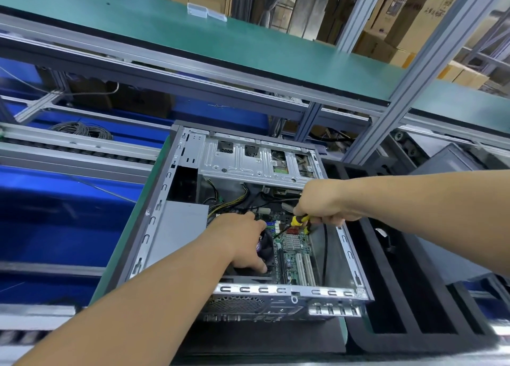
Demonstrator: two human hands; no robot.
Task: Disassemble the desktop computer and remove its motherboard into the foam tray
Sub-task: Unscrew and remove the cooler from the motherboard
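Note:
The open desktop case (154,222) lies on its side on the bench, its green motherboard (296,252) showing inside. My left hand (242,241) reaches into the case and grips the black CPU cooler fan (267,248), thumb curled under its near edge. My right hand (320,203) holds a yellow-and-black screwdriver (296,221), whose shaft slants down-left to the board beside the fan. A silver drive cage (256,158) spans the far end of the case. The black foam tray (386,283) with long slots sits just right of the case.
A grey power supply (182,227) fills the case's left side, with yellow and black cables (220,203) running to the board. Blue conveyor sections (55,216) lie to the left. A green shelf (220,43) on aluminium posts overhangs the far side. Cardboard boxes stand behind.

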